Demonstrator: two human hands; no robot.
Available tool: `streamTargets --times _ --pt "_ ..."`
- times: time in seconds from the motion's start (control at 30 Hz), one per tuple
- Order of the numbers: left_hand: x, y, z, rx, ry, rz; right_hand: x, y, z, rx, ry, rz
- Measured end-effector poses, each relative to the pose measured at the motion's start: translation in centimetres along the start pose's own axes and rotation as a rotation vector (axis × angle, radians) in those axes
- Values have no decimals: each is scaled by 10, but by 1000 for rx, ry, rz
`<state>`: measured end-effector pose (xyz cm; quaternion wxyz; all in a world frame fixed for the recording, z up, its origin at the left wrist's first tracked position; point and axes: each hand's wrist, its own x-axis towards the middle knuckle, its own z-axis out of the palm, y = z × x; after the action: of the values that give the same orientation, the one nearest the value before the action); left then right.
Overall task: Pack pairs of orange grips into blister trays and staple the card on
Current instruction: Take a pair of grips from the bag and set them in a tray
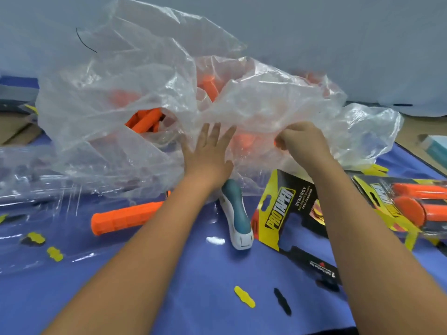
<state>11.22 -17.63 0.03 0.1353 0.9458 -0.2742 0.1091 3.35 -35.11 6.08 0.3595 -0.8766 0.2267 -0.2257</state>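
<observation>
Left hand (pixel 206 151) flat, fingers straight and spread, palm down against the big crumpled clear plastic bag (pixel 150 93) near its opening. Right hand (pixel 301 141) curled, fingers pinching a fold of the same bag's film just to the right; something orange shows at the fingertips but can't tell if it's gripped or only behind the film.

Bag sits at the back of the blue worktop (pixel 193 274), full of loose orange ribbed rubber grips (pixel 145 120), visible through the opening and through the plastic. One more single orange grip (pixel 123 217) lies on the worktop in front of the bag, left of the left forearm, apart from the hands.

Teal-and-white stapler (pixel 238 218) lies between the two forearms, its back end under the bag edge. Black-and-yellow printed backing card (pixel 285 204) lies flat just right of the stapler, partly under the right forearm. Finished blister pack with two orange grips on a yellow-black card (pixel 411 204) at right edge. Clear empty blister trays (pixel 36 189) stacked at left. Small yellow punched-out card scraps (pixel 244 296) and a black one (pixel 282 301) scattered near front.
</observation>
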Motion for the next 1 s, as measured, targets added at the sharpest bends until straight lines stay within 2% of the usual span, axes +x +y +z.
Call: streamTargets --times 0.07,0.17,0.23,0.3,0.37,0.47,0.5,0.57,0.63,0.8,1.0 --pt "2 6 3 -104 72 64 11 0 8 -218 -31 -23" --pt "5 11 4 -277 123 211 20 -8 26 -484 -286 -95" --pt "9 11 5 -257 65 194 22 -12 36 -555 -474 -167" --pt "16 10 8 -211 -17 137 22 -10 42 -541 -563 -236" --pt "21 10 11 -188 -56 68 23 -4 42 -320 -513 -210" --pt "26 9 14 -264 -49 -34 31 -2 30 233 -168 -25" --pt "27 8 15 -283 -43 -56 34 -3 26 364 -103 2" --pt "26 7 18 -274 -30 -70 37 -7 23 460 -118 -29" --pt "24 6 23 -255 -8 -58 33 -8 24 404 -162 -116" --pt "18 8 34 -195 -1 -39 44 2 32 133 -28 -189" --pt "15 11 42 -180 96 -35 57 9 39 -90 -169 -168"
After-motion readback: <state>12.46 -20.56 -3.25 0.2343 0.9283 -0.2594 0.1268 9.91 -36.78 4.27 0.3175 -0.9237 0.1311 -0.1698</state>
